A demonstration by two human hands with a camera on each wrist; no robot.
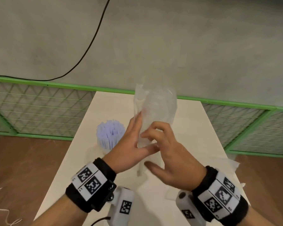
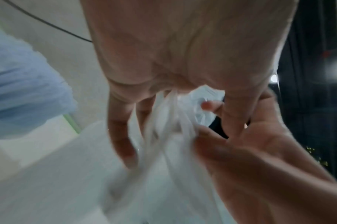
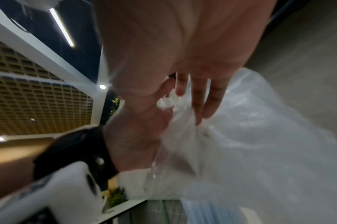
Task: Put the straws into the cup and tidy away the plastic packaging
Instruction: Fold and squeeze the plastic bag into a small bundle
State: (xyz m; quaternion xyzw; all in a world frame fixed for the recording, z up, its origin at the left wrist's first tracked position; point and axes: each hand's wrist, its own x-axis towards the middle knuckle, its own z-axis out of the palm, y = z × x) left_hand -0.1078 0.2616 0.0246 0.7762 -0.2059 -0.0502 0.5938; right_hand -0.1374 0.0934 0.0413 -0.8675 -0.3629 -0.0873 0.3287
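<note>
A: Two hands on one bag (image 1: pixel 155 110), held upright above the table (image 1: pixel 194 128). The clear plastic stands tall, open end up.

B: Left hand (image 1: pixel 134 144)?

A: Fingers nearly straight, laid flat along the bag's left side, thumb (image 1: pixel 151 148) crossing beneath it. Left wrist view shows the plastic gathered into folds between both hands.

B: Right hand (image 1: pixel 168 154)?

A: Fingers curled, pinching the bag's lower part; thumb sticks out below, free. Views are blurred.

B: Straws (image 1: pixel 110 132)?

A: Pale blue bundle, upright in the cup (image 1: pixel 103 146), left of the hands, apart from them. The cup itself is barely discernible.
</note>
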